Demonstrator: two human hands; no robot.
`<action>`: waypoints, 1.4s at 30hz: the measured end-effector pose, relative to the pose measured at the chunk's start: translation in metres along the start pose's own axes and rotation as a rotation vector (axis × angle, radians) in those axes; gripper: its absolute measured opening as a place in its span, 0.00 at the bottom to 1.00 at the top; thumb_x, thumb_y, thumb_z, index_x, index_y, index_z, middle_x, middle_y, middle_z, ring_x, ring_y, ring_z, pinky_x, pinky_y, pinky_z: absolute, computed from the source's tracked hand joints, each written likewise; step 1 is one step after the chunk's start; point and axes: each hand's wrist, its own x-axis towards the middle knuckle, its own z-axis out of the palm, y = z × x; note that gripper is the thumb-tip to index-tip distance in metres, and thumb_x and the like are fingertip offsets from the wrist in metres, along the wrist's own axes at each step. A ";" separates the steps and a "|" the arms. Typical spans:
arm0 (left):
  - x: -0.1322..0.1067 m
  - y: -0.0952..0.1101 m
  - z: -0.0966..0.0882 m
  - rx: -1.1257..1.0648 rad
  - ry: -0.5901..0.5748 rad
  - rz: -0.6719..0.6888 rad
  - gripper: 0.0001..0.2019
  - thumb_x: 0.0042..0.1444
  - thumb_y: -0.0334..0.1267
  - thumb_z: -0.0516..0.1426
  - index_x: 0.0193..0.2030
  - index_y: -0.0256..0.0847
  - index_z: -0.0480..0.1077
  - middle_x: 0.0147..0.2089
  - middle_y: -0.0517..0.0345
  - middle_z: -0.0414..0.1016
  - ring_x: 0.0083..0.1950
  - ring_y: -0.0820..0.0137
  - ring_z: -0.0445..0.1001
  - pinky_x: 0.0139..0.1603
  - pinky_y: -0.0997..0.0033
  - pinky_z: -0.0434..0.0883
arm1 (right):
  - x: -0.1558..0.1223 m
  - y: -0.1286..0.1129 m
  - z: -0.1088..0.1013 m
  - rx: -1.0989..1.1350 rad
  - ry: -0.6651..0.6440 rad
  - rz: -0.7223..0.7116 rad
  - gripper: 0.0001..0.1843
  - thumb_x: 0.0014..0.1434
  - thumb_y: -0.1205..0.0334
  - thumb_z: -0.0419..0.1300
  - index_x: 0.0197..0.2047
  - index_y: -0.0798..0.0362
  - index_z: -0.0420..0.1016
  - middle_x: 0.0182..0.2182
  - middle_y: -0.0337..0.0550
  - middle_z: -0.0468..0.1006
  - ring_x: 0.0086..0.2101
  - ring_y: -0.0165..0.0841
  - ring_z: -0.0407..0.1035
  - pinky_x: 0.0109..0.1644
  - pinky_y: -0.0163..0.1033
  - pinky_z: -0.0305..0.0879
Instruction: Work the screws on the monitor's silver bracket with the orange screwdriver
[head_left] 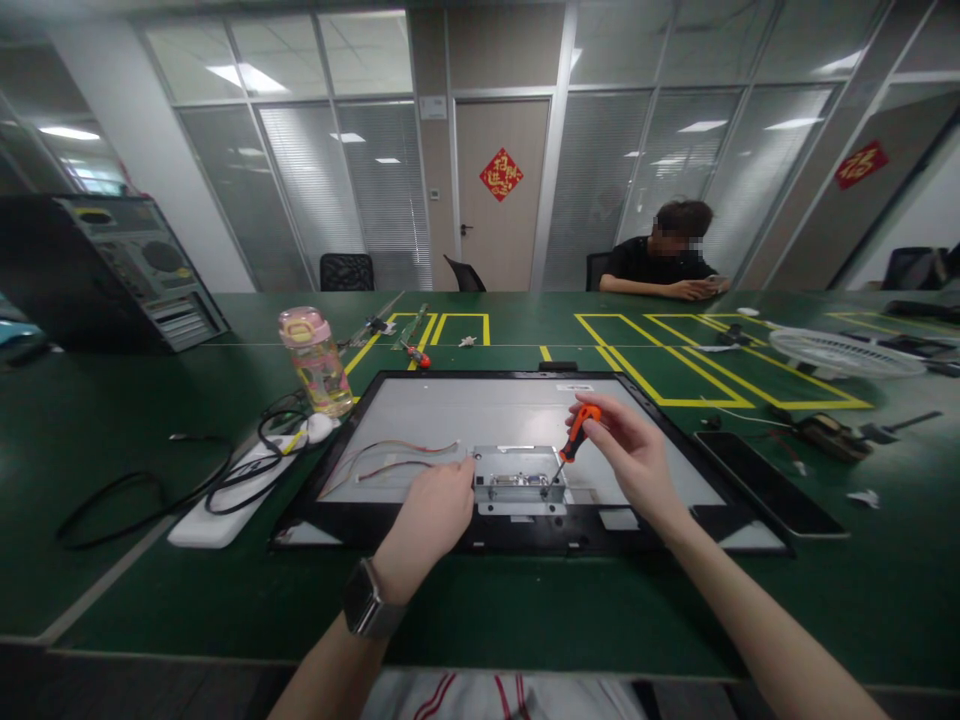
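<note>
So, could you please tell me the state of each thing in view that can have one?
Orange screwdriver, tilted, tip down at the metal bracket
Right grip, shut on the orange screwdriver
Left grip, at the metal bracket's left edge; closure unclear
Framed panel, lying flat
Bottle, standing, lid on
Black handheld device, flat, screen dark
Watch, strapped on, face dark
Door, shut
Computer tower, power state unclear

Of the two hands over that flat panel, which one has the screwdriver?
The right hand, gripping the screwdriver by its orange handle. The left hand, a watch at its wrist, shows no tool; it is at the metal bracket.
</note>
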 end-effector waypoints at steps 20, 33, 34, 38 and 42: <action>0.000 0.001 -0.001 0.001 -0.005 -0.008 0.13 0.62 0.28 0.45 0.47 0.37 0.68 0.38 0.47 0.77 0.42 0.58 0.78 0.42 0.60 0.73 | 0.003 0.010 -0.004 0.063 -0.003 0.039 0.09 0.59 0.56 0.65 0.44 0.42 0.79 0.38 0.39 0.77 0.37 0.33 0.74 0.43 0.37 0.72; -0.001 0.001 -0.003 0.000 -0.026 -0.018 0.11 0.63 0.29 0.46 0.47 0.37 0.67 0.38 0.47 0.77 0.43 0.60 0.78 0.44 0.63 0.72 | 0.003 0.007 -0.005 0.008 0.002 0.037 0.09 0.61 0.54 0.62 0.44 0.44 0.79 0.38 0.41 0.78 0.38 0.35 0.73 0.44 0.41 0.71; -0.001 0.001 -0.003 0.000 -0.027 -0.020 0.11 0.63 0.29 0.46 0.47 0.37 0.67 0.39 0.47 0.77 0.43 0.60 0.78 0.44 0.63 0.72 | 0.003 0.008 -0.005 0.006 0.003 0.034 0.09 0.61 0.54 0.62 0.44 0.44 0.79 0.38 0.41 0.78 0.38 0.35 0.73 0.44 0.41 0.71; 0.000 0.002 -0.002 0.000 -0.032 -0.028 0.12 0.63 0.29 0.45 0.47 0.37 0.67 0.39 0.47 0.77 0.44 0.60 0.78 0.44 0.63 0.72 | 0.003 0.009 -0.006 0.009 -0.005 0.031 0.09 0.61 0.54 0.62 0.44 0.45 0.78 0.38 0.42 0.77 0.38 0.36 0.73 0.44 0.42 0.71; 0.000 0.002 -0.001 -0.003 -0.025 -0.020 0.12 0.63 0.28 0.45 0.47 0.37 0.67 0.39 0.46 0.77 0.43 0.59 0.78 0.43 0.62 0.72 | 0.004 0.007 -0.005 0.007 0.000 0.026 0.09 0.61 0.54 0.62 0.43 0.44 0.79 0.38 0.42 0.77 0.38 0.36 0.73 0.44 0.42 0.71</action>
